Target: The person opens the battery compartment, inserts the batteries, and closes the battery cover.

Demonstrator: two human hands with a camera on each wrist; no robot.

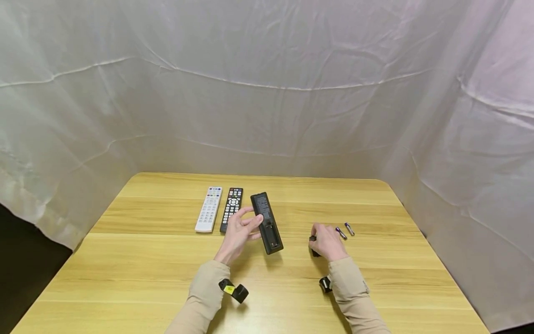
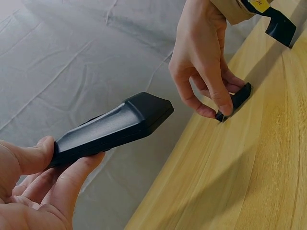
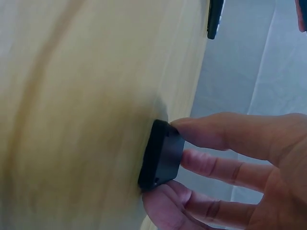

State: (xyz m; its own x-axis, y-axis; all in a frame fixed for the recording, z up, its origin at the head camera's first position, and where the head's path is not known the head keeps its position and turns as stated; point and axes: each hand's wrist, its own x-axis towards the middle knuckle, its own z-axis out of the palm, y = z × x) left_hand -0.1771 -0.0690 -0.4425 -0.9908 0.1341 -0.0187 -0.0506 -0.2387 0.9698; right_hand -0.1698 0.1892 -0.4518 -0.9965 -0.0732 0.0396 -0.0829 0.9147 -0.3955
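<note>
A black remote control [image 1: 267, 222] is held up off the table in my left hand [image 1: 238, 234], its back facing me and its battery compartment uncovered and empty. In the left wrist view the thumb and fingers grip one end of the remote [image 2: 110, 122]. Over at the right, my right hand [image 1: 328, 241] pinches a small black battery cover [image 3: 165, 155] between thumb and fingertips, its edge close against the tabletop. Two small batteries, one nearer battery [image 1: 341, 233] and one farther battery [image 1: 349, 228], lie just beyond that hand.
A white remote [image 1: 209, 209] and a black remote with white buttons [image 1: 232, 204] lie side by side, face up, left of the held remote. The wooden table [image 1: 125, 269] has grey cloth [image 1: 267, 116] hanging behind it and at its sides.
</note>
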